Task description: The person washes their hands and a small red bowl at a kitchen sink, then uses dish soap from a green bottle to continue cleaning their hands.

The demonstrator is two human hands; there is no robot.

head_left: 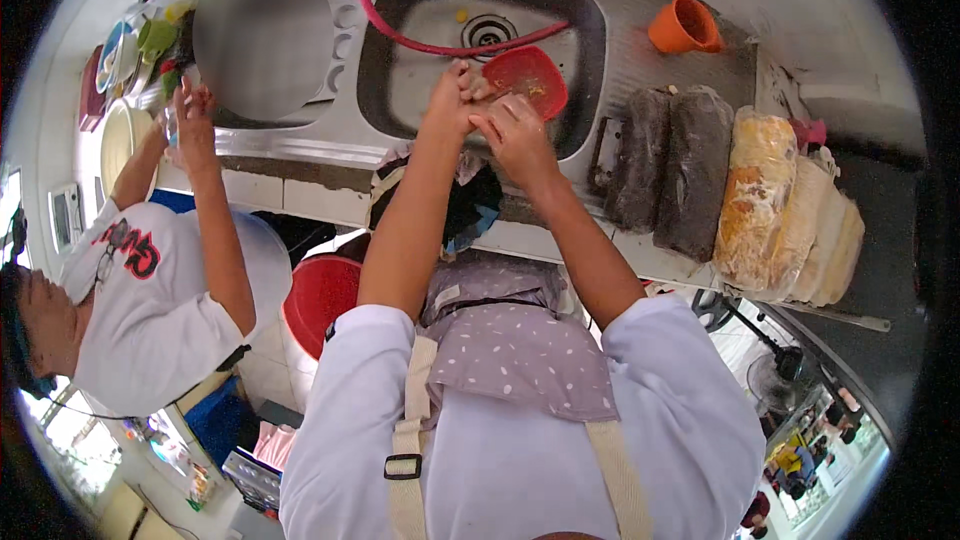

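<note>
A stainless-steel sink counter (630, 15) runs along a pale wall, with one dark-walled, rounded rectangular basin (395, 105) before the person. Within its outline, at the right, is one red, round-cornered plastic bowl (545, 90), its opening facing up; it looks nearly as broad as long, so its long axis is unclear. The left hand (455, 95), fingers curled, is at the bowl's left side; the right hand (515, 130), fingers bent, overlaps its near edge. Whether either grips anything cannot be told. One pink flexible hose (425, 44) curves behind the bowl, its end pointing right. Rightward are one orange plastic cup (682, 28) and two dark, plastic-wrapped oblong blocks (692, 165), long axes running front to back. At left, a co-worker raises two hands (193, 110).
</note>
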